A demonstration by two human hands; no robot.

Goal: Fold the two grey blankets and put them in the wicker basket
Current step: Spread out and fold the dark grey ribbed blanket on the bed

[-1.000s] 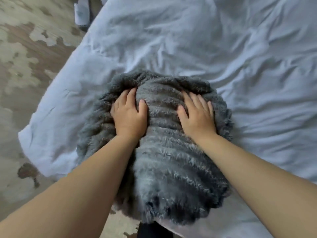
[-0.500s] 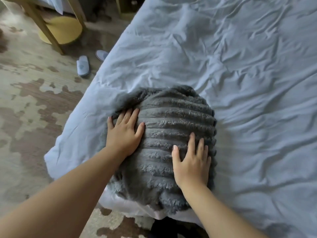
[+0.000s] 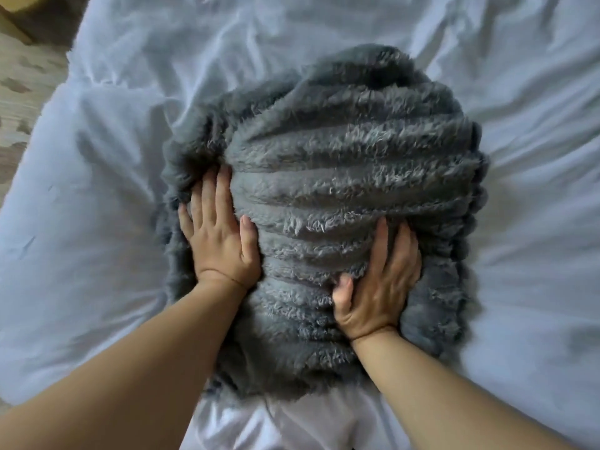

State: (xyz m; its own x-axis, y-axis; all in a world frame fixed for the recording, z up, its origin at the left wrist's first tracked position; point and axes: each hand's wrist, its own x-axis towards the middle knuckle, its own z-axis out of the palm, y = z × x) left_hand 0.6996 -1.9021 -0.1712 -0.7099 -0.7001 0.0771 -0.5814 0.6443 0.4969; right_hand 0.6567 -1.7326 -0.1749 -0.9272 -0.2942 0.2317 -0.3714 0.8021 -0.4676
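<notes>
A fluffy, ribbed grey blanket (image 3: 341, 164) lies folded into a thick bundle on the bed. Whether the bundle is one blanket or two cannot be told. My left hand (image 3: 217, 241) presses against its left side, fingers straight and sunk into the outer fold. My right hand (image 3: 380, 280) presses against the near right side, fingers stretched along the pile and the thumb tip buried in the fur. The bundle sits between both palms. No wicker basket is in view.
A wrinkled pale blue sheet (image 3: 519, 222) covers the bed all around the bundle. The bed's left edge drops to a patchy brown and beige floor (image 3: 19, 92). A piece of wooden furniture (image 3: 19, 14) shows in the top left corner.
Both hands have slid off the top of the bundle to its left and right sides and now press inward. The view has tilted down, closer to the blanket.
</notes>
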